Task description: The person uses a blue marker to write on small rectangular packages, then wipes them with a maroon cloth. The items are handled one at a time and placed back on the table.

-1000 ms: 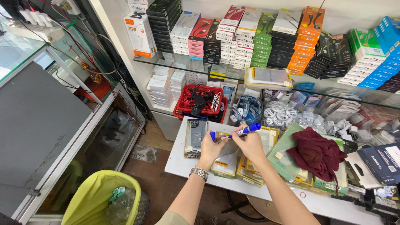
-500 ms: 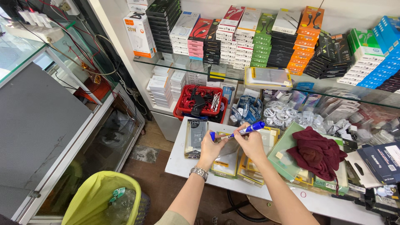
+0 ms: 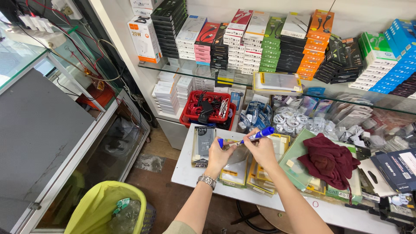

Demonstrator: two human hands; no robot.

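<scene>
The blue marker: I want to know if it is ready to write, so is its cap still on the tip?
No: the right hand holds the blue marker with its tip bare, while the left hand holds the blue cap apart from it.

Blue marker (image 3: 255,135): slim barrel, blue body, held by right hand (image 3: 261,150) around its lower half, tilted with the tail end up and to the right and the tip pointing left and slightly down. Blue cap (image 3: 220,142): off the marker, pinched at the fingertips of left hand (image 3: 219,157), just left of the tip. Marker and cap sit close together, in line, above the stack of flat yellow-edged packets (image 3: 236,173) on the near part of the table (image 3: 186,173).
</scene>
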